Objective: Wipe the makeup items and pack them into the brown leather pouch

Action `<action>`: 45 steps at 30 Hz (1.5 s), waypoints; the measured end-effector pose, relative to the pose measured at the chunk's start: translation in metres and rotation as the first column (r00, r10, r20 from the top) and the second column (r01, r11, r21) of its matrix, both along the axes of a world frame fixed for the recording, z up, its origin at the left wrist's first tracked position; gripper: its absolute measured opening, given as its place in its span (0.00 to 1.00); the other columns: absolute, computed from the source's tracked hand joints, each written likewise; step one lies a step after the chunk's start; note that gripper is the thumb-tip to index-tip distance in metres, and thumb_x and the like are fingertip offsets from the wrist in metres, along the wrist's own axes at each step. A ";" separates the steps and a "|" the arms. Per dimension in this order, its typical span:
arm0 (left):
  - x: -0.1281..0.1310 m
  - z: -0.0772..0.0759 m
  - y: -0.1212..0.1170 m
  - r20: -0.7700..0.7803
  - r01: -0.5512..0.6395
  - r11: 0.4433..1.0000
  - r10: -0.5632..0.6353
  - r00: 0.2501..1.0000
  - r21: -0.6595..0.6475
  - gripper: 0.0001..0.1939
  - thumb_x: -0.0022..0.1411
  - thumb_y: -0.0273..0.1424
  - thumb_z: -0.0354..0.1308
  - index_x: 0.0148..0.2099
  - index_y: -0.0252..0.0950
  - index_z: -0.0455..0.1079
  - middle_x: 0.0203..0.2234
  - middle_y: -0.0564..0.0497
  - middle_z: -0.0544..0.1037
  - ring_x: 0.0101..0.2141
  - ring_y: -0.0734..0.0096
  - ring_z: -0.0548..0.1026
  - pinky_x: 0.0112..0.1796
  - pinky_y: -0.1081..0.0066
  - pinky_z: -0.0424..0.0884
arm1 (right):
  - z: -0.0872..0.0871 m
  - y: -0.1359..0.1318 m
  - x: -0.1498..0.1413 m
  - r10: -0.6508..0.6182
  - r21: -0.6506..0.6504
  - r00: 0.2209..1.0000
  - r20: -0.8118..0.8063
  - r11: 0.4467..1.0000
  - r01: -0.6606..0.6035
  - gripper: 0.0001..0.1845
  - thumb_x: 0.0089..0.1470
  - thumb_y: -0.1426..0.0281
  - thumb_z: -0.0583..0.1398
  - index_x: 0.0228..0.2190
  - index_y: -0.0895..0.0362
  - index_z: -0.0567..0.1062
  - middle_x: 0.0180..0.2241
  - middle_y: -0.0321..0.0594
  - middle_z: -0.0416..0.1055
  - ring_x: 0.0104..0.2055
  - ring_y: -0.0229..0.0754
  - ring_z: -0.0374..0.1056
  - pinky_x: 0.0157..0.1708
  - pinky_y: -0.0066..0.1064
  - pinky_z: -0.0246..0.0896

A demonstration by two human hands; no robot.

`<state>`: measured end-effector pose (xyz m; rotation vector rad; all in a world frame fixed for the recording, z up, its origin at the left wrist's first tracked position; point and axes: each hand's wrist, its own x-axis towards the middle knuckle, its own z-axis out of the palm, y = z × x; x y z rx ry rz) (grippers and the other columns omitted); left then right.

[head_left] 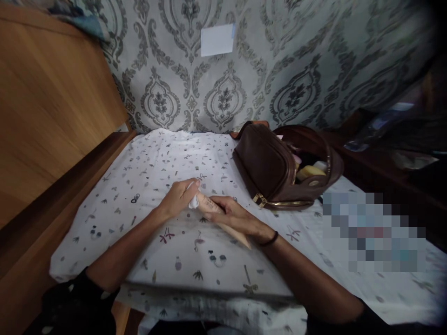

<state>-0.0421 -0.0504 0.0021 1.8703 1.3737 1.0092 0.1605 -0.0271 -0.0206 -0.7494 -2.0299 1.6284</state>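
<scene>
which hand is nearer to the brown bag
Right. The right hand is below and left of the brown bag in view; the left hand is farther left.

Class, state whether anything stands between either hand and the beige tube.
Nothing visible blocks the right hand, which holds the beige tube. Between the left hand and the tube's end sits a white piece.

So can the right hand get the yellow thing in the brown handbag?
Probably yes: the brown handbag gapes open and the yellow item shows in its opening. The right hand grips a beige tube, though, so it may need freeing first.
</scene>
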 end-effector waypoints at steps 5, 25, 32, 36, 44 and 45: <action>0.001 0.005 -0.007 0.093 0.034 0.997 -0.041 0.995 0.072 0.20 0.70 0.44 0.43 0.28 0.38 0.57 0.20 0.58 0.58 0.23 0.74 0.59 0.28 0.71 0.56 | 0.006 -0.011 -0.002 0.064 -0.268 0.989 -0.134 0.958 -0.098 0.20 0.51 0.56 0.67 0.35 0.59 0.71 0.27 0.31 0.64 0.27 0.33 0.59 0.27 0.25 0.56; 0.010 0.001 -0.011 0.057 -0.082 0.994 0.078 0.995 0.077 0.20 0.69 0.43 0.45 0.26 0.39 0.55 0.18 0.58 0.57 0.22 0.75 0.58 0.26 0.72 0.56 | 0.013 -0.004 0.011 0.041 0.125 0.990 0.136 0.990 -0.058 0.25 0.55 0.54 0.65 0.47 0.58 0.71 0.33 0.36 0.71 0.32 0.38 0.67 0.31 0.28 0.61; 0.009 -0.001 -0.015 0.138 -0.055 0.988 0.035 0.990 0.145 0.21 0.70 0.47 0.46 0.30 0.38 0.62 0.18 0.58 0.60 0.21 0.74 0.60 0.25 0.71 0.57 | 0.012 -0.001 0.020 0.184 -0.435 0.954 -0.237 0.858 -0.274 0.30 0.55 0.60 0.67 0.55 0.56 0.69 0.39 0.38 0.74 0.37 0.38 0.73 0.38 0.31 0.69; 0.008 0.001 -0.013 0.163 -0.101 0.984 0.077 0.984 0.148 0.21 0.70 0.47 0.46 0.30 0.38 0.62 0.19 0.57 0.60 0.22 0.73 0.60 0.26 0.71 0.58 | 0.017 -0.004 0.013 0.102 -0.354 0.967 -0.234 0.917 -0.182 0.22 0.50 0.64 0.70 0.46 0.59 0.75 0.36 0.35 0.72 0.35 0.34 0.68 0.35 0.26 0.64; 0.007 0.000 -0.013 0.187 -0.113 0.980 0.082 0.979 0.166 0.21 0.70 0.47 0.46 0.30 0.38 0.63 0.20 0.56 0.63 0.23 0.72 0.62 0.27 0.71 0.60 | 0.023 -0.008 0.011 0.034 -0.197 0.998 -0.048 0.979 -0.043 0.24 0.49 0.52 0.68 0.38 0.58 0.76 0.31 0.34 0.69 0.32 0.36 0.63 0.30 0.27 0.57; 0.007 0.000 -0.013 0.185 -0.117 0.978 0.085 0.979 0.171 0.21 0.70 0.47 0.46 0.31 0.38 0.63 0.20 0.56 0.64 0.24 0.72 0.63 0.28 0.71 0.60 | 0.022 -0.009 0.012 0.024 -0.211 0.999 -0.035 0.977 -0.031 0.24 0.53 0.49 0.65 0.36 0.58 0.76 0.30 0.34 0.68 0.31 0.36 0.62 0.29 0.27 0.56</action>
